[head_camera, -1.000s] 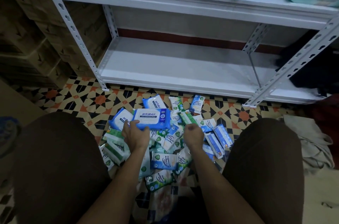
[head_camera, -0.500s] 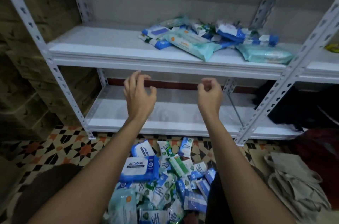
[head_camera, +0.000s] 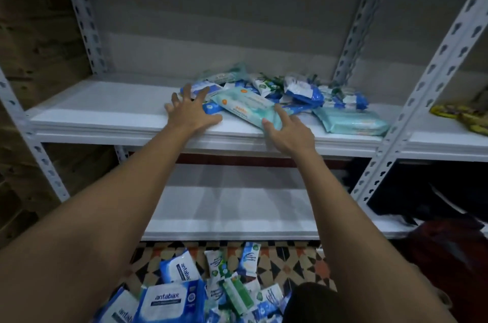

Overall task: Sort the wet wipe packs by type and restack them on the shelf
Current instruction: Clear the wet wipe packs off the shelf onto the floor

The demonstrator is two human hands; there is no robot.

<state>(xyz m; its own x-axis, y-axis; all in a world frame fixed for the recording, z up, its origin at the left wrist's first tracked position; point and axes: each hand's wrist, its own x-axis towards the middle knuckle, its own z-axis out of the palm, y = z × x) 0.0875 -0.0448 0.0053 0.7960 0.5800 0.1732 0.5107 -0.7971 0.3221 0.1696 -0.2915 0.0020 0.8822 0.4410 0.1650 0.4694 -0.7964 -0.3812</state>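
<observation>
A heap of wet wipe packs [head_camera: 298, 91] lies on the upper white shelf [head_camera: 105, 111]. In front of the heap lies a long light-teal pack [head_camera: 245, 107]. My left hand [head_camera: 191, 111] is spread flat at the heap's left edge, fingertips touching a blue pack [head_camera: 202, 88]. My right hand [head_camera: 289, 128] has straight fingers against the teal pack's near end. Neither hand holds anything. More packs lie on the floor below, among them a blue Antabax pack [head_camera: 171, 301].
A second teal pack [head_camera: 351, 121] lies at the shelf's right. The lower shelf [head_camera: 237, 211] sits beneath. Slotted metal uprights [head_camera: 422, 90] frame the bay. Yellow items [head_camera: 459, 114] lie in the right bay. Dark bags [head_camera: 443, 243] are at the lower right, over patterned tiles.
Both hands rose from the floor pile, where the left hand let go of the Antabax pack, and reached forward to the upper shelf's heap. The view tilted upward.
</observation>
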